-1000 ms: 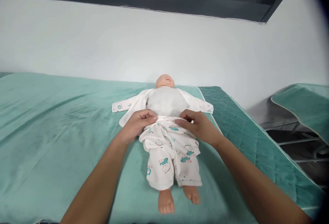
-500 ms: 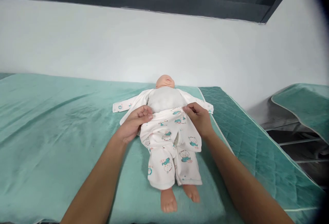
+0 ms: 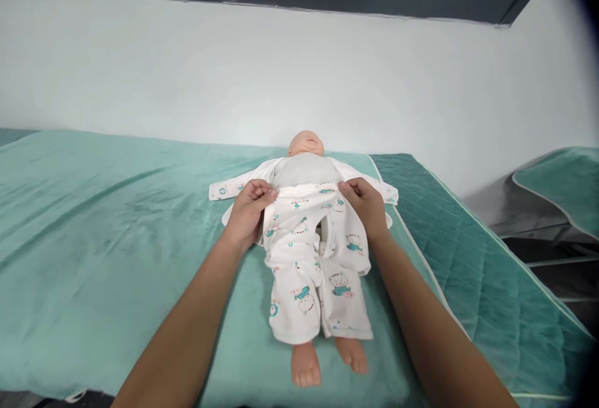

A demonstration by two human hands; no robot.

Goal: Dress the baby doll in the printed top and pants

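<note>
Fingers of left hand (image 3: 248, 214) and right hand (image 3: 368, 207): each set pinches one side of the waistband (image 3: 304, 189). Pants (image 3: 286, 233): white printed cloth, on a doll (image 3: 306, 171) lying face-up on a green-covered bed (image 3: 116, 258); likely light, soft, limp, hardly breakable; best hold, waistband sides. Long axis: along the doll, waistband toward its head (image 3: 305, 142), cuffs (image 3: 296, 335) toward its feet (image 3: 306, 365).

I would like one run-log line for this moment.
left hand: pinching pants at waist | right hand: pinching opposite waist side | doll: face-up on green sheet | jacket: open at chest
</note>
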